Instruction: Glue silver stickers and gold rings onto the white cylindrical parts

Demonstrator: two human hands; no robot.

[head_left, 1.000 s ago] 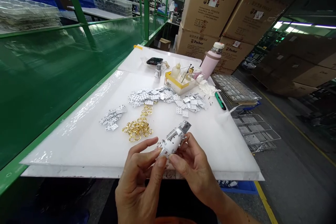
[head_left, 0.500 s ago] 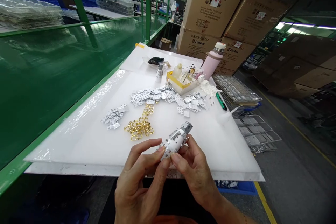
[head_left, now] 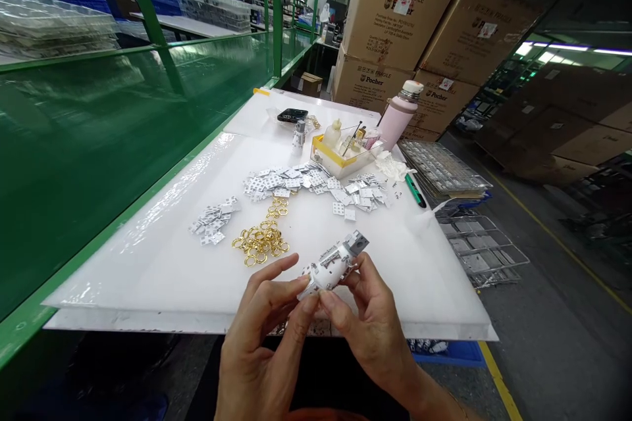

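Note:
Between both hands, over the table's near edge, is a small white model spacecraft (head_left: 332, 268) with a grey block at its tip. It lies tilted, tip toward the upper right. My left hand (head_left: 269, 332) pinches its lower left end between thumb and fingers. My right hand (head_left: 372, 322) grips its right side, thumb at the lower edge and fingers behind, partly hidden. Beyond the hands lie a heap of gold rings (head_left: 261, 241), a small pile of white square plates (head_left: 214, 219) and a larger spread of such plates (head_left: 296, 179). A similar model (head_left: 299, 138) stands upright farther back.
The white padded table (head_left: 162, 263) borders a green conveyor (head_left: 99, 118) on the left. At the back are a phone (head_left: 292, 115), a yellow-edged tray (head_left: 340, 159) with bottles and a pink flask (head_left: 399, 115). A green-handled tool (head_left: 415, 189) lies right; cartons (head_left: 395, 20) stand behind.
The model has turned slightly in my fingers, its grey tip now a little farther right. Both hands keep their hold in nearly the same place.

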